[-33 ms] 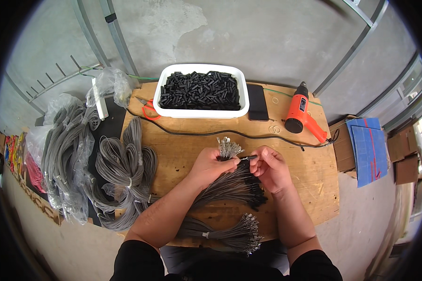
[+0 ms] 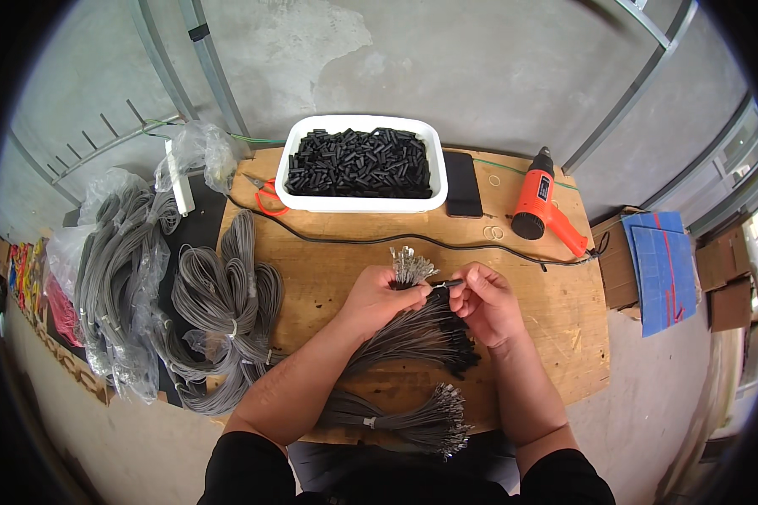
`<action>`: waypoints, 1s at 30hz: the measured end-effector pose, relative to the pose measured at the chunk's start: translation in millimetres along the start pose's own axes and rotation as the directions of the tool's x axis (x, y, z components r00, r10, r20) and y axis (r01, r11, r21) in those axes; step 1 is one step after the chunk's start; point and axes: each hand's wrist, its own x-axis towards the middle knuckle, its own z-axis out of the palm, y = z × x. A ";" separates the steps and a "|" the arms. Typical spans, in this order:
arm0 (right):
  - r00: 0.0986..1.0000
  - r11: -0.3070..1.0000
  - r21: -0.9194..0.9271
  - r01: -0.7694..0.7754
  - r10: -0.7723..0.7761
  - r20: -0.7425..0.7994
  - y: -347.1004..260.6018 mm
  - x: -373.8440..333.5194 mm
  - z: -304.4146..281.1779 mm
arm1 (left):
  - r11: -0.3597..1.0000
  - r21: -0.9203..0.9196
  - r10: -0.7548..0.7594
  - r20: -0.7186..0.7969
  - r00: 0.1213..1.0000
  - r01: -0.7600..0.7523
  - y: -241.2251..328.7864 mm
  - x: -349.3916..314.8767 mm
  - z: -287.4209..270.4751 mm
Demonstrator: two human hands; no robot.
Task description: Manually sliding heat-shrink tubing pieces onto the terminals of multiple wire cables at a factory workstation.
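Note:
My left hand (image 2: 376,296) is closed around grey wires, whose bare metal terminals (image 2: 411,266) fan out above the fist. One wire end sticks out to the right between its thumb and finger. My right hand (image 2: 490,308) pinches a short black sleeve (image 2: 453,284) at that wire's tip; how far the sleeve sits over the terminal is too small to tell. Under my hands lie grey wires (image 2: 400,337) with black sleeves (image 2: 461,349) on their right ends. Nearer to me rests a tied bundle of grey wires (image 2: 387,418) with bare metal ends.
A white tub (image 2: 362,204) full of black sleeves stands at the back, beside a dark phone (image 2: 463,187). Red-handled pliers (image 2: 268,198) lie left of it, an orange heat gun (image 2: 541,206) right. A black cord (image 2: 370,241) crosses the wooden table (image 2: 556,328). Coiled grey wires (image 2: 227,311) fill the left.

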 end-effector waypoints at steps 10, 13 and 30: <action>0.999 0.999 0.007 -0.043 0.043 0.031 8.6 2.1 -1.2 | 1.000 -0.019 0.010 0.011 1.000 -0.010 6.6 -2.3 7.1; 0.999 0.999 0.019 -0.038 0.037 0.029 8.0 2.7 0.4 | 1.000 -0.018 0.003 0.013 1.000 -0.003 5.1 -2.0 4.4; 0.995 0.997 0.013 -0.071 0.070 0.074 4.2 -0.5 2.3 | 1.000 -0.014 -0.006 0.037 0.999 0.007 2.9 -1.5 4.9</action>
